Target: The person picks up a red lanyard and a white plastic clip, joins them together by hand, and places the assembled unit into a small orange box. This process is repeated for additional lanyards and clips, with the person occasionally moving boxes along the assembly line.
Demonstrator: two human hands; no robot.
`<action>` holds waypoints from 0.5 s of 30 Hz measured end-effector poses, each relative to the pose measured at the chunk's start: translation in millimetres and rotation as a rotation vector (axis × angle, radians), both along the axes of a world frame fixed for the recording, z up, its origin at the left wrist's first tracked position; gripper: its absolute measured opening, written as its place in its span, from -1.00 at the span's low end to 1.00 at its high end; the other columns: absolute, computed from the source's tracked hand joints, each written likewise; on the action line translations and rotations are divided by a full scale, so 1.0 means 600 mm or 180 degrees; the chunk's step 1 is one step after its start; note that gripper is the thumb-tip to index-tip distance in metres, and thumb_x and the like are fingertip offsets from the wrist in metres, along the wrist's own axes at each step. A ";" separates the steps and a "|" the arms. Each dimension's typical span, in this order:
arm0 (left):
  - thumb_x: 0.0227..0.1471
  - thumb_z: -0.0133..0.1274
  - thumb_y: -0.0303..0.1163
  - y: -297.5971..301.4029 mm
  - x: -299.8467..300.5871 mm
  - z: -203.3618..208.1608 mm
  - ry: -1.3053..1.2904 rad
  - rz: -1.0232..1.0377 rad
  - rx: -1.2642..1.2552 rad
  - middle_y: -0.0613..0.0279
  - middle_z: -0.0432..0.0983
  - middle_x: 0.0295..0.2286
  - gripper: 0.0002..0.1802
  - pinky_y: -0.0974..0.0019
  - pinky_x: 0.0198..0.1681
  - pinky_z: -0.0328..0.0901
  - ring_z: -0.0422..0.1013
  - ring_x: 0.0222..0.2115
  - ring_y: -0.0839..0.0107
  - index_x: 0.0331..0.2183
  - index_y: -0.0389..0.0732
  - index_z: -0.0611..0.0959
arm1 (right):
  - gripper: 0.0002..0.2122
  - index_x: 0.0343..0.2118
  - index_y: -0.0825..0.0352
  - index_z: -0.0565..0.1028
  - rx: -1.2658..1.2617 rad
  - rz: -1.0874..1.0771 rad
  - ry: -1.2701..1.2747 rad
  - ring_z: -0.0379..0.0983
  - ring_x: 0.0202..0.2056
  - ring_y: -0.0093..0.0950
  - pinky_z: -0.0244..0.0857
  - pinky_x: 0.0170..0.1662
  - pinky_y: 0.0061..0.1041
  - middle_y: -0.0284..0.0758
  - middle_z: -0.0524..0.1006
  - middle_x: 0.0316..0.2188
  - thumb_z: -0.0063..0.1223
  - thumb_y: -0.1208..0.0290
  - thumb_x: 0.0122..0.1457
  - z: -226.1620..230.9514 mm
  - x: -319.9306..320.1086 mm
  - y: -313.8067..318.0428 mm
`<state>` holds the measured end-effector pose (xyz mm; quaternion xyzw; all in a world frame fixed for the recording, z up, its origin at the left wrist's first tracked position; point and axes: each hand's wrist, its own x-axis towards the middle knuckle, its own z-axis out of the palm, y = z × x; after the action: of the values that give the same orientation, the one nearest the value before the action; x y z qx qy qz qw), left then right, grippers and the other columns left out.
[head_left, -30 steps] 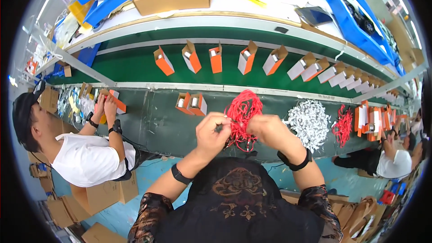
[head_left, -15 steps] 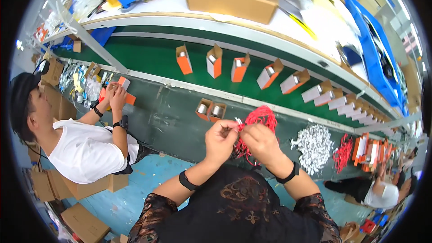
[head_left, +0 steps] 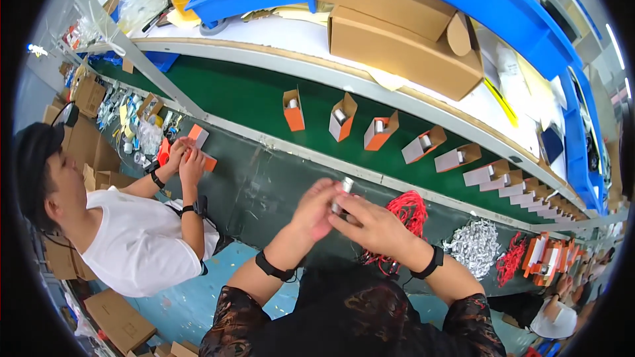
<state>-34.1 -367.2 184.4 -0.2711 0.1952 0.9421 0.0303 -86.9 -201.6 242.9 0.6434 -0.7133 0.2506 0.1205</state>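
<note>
Both my hands meet over the dark worktable. Between their fingers is a small white-and-silver cylinder, tilted with one end up. My left hand, partly blurred, grips it from the left. The fingers of my right hand close on it from the right, covering much of its lower part. Just beyond my right hand lies a pile of red cords, partly hidden by that hand.
Open orange-and-white boxes holding cylinders line the green belt. To the right are silvery small parts, more red cords and orange boxes. A co-worker handles an orange box at left. A shelf overhangs the belt.
The view has shifted. My hands were pinching a red cord with a white bit; now they hold the cylinder. The two open boxes with silver cylinders near my hands no longer show.
</note>
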 end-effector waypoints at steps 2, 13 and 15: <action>0.03 0.07 -0.65 -0.051 -0.049 -0.027 0.0377 0.0633 -0.0654 0.22 0.48 -0.46 -0.85 0.32 -0.38 0.37 0.41 -0.51 0.41 -0.38 -0.19 0.49 | -0.59 -0.13 0.16 0.58 -0.0165 -0.0091 -0.0085 0.51 -0.12 -0.21 0.48 -0.15 -0.22 -0.20 0.50 -0.14 0.21 0.62 -0.13 -0.001 -0.011 0.007; -0.07 0.20 -0.26 -0.412 -0.319 -0.207 -0.1029 -0.0481 -0.7525 0.08 0.60 -0.29 -0.77 0.08 -0.18 0.40 0.53 -0.29 0.09 -0.33 -0.16 0.68 | -0.69 -0.19 0.23 0.58 0.0549 -0.2097 -0.1069 0.52 -0.34 -0.24 0.41 -0.30 -0.29 -0.26 0.56 -0.32 0.18 0.58 -0.08 -0.106 -0.003 0.234; 0.08 0.00 -0.14 -0.406 -0.351 -0.244 -0.0770 -0.0734 -0.8167 0.15 0.60 -0.23 -0.67 0.05 -0.04 0.34 0.48 -0.14 0.08 -0.23 -0.12 0.66 | -0.70 -0.21 0.23 0.58 0.0650 -0.2463 -0.1194 0.52 -0.35 -0.23 0.41 -0.30 -0.29 -0.25 0.56 -0.32 0.19 0.58 -0.08 -0.116 0.016 0.273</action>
<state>-244.9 -611.1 37.7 -0.1711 0.9724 0.0445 -0.1520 -77.6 -37.8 173.4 0.2810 -0.9323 0.2277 0.0097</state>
